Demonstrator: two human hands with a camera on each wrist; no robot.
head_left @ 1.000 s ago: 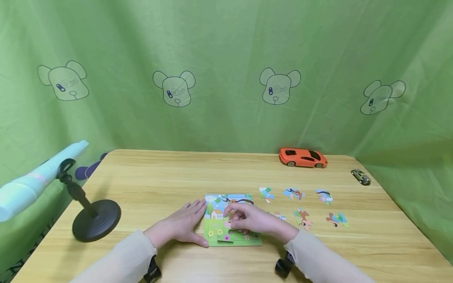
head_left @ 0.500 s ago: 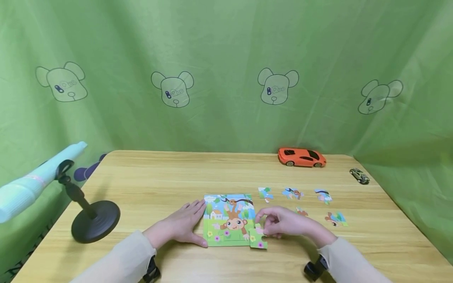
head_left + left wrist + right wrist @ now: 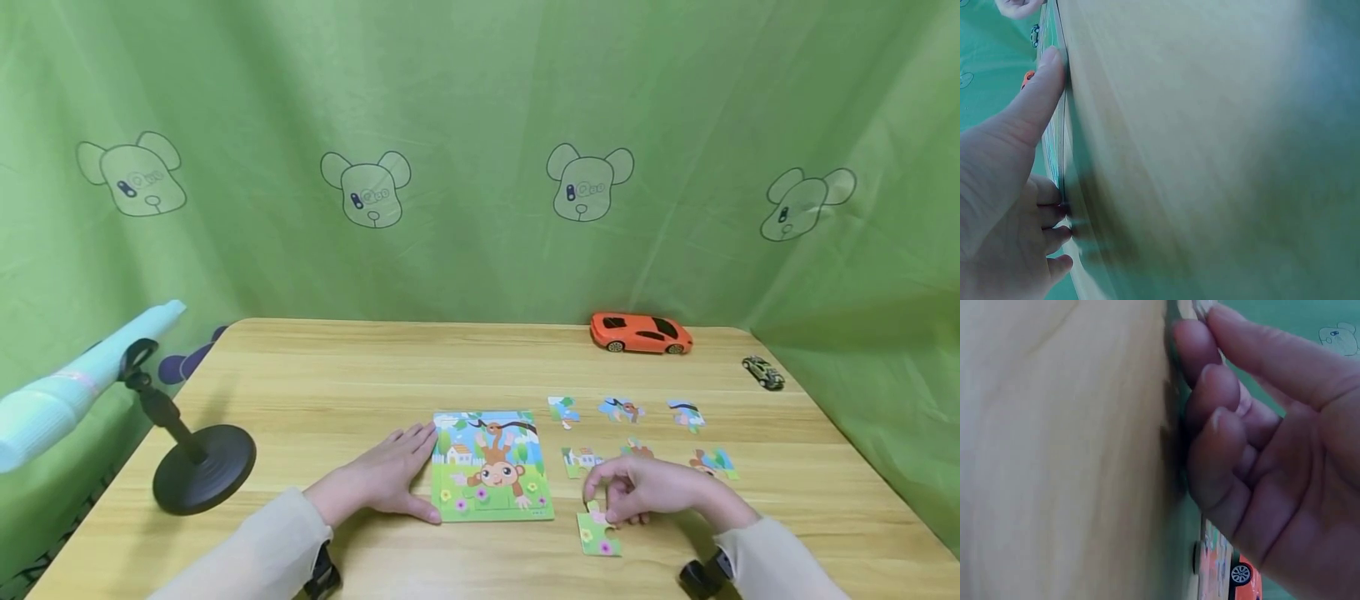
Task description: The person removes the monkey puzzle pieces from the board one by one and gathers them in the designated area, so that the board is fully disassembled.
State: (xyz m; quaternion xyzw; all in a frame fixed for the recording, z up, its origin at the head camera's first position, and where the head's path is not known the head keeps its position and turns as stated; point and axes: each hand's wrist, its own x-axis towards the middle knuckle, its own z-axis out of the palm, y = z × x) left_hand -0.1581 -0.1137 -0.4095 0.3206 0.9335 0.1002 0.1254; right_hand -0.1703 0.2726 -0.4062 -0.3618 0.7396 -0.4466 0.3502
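A square puzzle board (image 3: 517, 513) with a monkey picture lies on the table in the head view. My left hand (image 3: 386, 479) rests at its left edge, fingers straight and thumb (image 3: 1047, 81) along the near corner. To the right of the board, my right hand (image 3: 651, 487) pinches a green puzzle piece (image 3: 596, 537) with flowers on it by its upper right side. In the right wrist view the other fingers (image 3: 1216, 456) are curled, and the piece is mostly hidden.
Loose puzzle pieces lie in two rows beyond the right hand, among them a house piece (image 3: 579, 462) and a branch piece (image 3: 686, 415). An orange toy car (image 3: 641, 333) and a small toy car (image 3: 764, 373) stand farther back. A black stand (image 3: 202, 467) is at left.
The right hand has carried the flower piece from over the board rightward and toward me, down beside the loose pieces. The left hand has stayed at the board's edge.
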